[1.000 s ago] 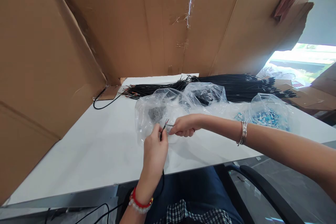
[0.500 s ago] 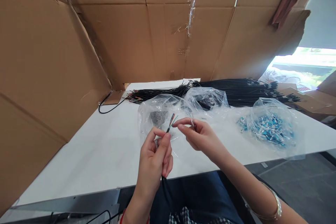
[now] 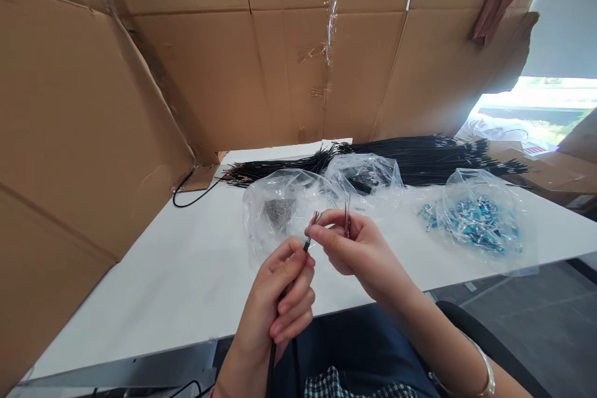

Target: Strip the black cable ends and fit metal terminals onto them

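My left hand point(image 3: 284, 295) is closed around a black cable point(image 3: 306, 246), thumb and fingers gripping it just below its stripped end. From that end thin inner wires point(image 3: 316, 218) fan out, reddish ones among them. The thumb and forefinger of my right hand point(image 3: 352, 242) pinch these wires right above the black jacket. A slim pointed metal tool, seemingly tweezers point(image 3: 347, 217), is also tucked in my right hand and points upward. The cable's lower part runs down past my left wrist toward my lap.
A clear bag with a grey mass of fine pieces point(image 3: 280, 214) lies behind my hands. Bundled black cables point(image 3: 420, 161) stretch along the back, near another clear bag point(image 3: 366, 171). On the right sits a bag of blue-and-silver small parts point(image 3: 485, 221). Cardboard walls point(image 3: 200, 74) enclose the white table point(image 3: 153, 286).
My right hand has come onto the wires and now pinches them near their base. The cable has shifted slightly right, and the tweezers stand more upright. The whole view has shifted slightly.
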`<state>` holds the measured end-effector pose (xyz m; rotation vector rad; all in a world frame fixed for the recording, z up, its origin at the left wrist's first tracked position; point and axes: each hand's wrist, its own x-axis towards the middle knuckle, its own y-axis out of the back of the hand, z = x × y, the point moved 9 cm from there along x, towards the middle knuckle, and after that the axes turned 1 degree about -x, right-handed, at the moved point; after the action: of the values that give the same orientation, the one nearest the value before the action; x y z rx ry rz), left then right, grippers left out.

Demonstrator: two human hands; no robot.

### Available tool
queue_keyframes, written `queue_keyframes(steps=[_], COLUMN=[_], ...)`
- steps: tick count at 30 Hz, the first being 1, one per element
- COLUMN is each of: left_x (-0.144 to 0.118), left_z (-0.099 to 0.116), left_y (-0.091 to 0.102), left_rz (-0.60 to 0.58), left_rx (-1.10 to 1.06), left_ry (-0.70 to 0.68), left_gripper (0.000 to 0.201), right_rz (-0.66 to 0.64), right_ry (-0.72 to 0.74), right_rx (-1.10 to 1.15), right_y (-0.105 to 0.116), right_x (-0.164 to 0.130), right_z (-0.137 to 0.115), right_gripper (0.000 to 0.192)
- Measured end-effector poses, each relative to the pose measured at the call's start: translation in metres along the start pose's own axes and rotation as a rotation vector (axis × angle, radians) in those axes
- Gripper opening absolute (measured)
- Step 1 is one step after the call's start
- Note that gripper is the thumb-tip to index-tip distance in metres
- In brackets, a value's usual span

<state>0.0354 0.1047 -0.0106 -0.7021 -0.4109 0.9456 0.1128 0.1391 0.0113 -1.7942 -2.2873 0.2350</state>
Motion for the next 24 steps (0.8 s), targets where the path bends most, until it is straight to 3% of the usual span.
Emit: queue_keyframes(steps=[5, 10, 12, 14, 17, 20, 24], left_x=[0.0, -0.007, -0.014, -0.021, -0.03, -0.034, -0.032], left_z=[-0.006, 0.015, 0.021, 0.021, 0.019, 0.018, 0.017], left_y=[0.001, 0.018, 0.021, 0.023, 0.024, 0.017, 0.016], left_rz=[0.018, 0.331, 0.432, 0.515, 0.601, 0.596, 0.594], left_rx=[-0.081, 0.268, 0.399, 0.469, 0.521, 0.539, 0.491], left_ry=[0.093, -0.151, -0.225, -0.254, -0.277, -0.342, -0.354], left_gripper=[0.034, 0.048, 0.055, 0.065, 0.077, 0.08, 0.08], right_rz=[0.09, 0.285, 0.236, 0.082, -0.101, -0.148, -0.118], right_ry=[0.176, 0.241, 0.262, 0.234, 0.149, 0.109, 0.1], right_rx=[-0.198, -0.282, -0.345, -0.439, -0.557, -0.607, -0.517], right_y=[0.003, 0.02, 0.014, -0.003, -0.023, -0.03, -0.029], right_x=[-0.007, -0.029, -0.039, -0.044, -0.049, -0.048, -0.041], right_z=[-0.015, -0.018, -0.018, -0.013, -0.001, 0.002, 0.001], right_gripper=[0.025, 0.02, 0.014, 0.013, 0.036, 0.039, 0.013])
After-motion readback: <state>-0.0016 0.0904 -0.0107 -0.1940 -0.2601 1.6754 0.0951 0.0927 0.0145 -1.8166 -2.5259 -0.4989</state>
